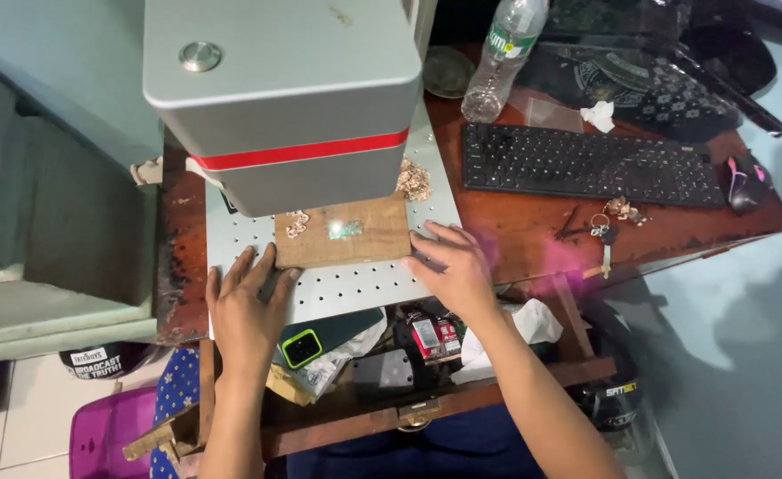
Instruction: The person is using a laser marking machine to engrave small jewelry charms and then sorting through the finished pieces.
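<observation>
Support: a worn reddish-brown wooden desk (533, 232) is seen from above.
Left part: a perforated metal plate (355, 282) is laid on the desk, under a grey machine (289, 98).
Right part: a black keyboard (586, 164) and a dark mouse (746, 182) are placed on the wood.
Back edge: a plastic bottle (502, 58) is stood upright.
Front right: a bunch of keys (608, 226) is left near the edge.

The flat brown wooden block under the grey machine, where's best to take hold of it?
Probably by the short left and right ends of the flat brown wooden block, pinched from the near side; the grey machine head overhangs its far edge, and it lies flat on the perforated plate.
</observation>
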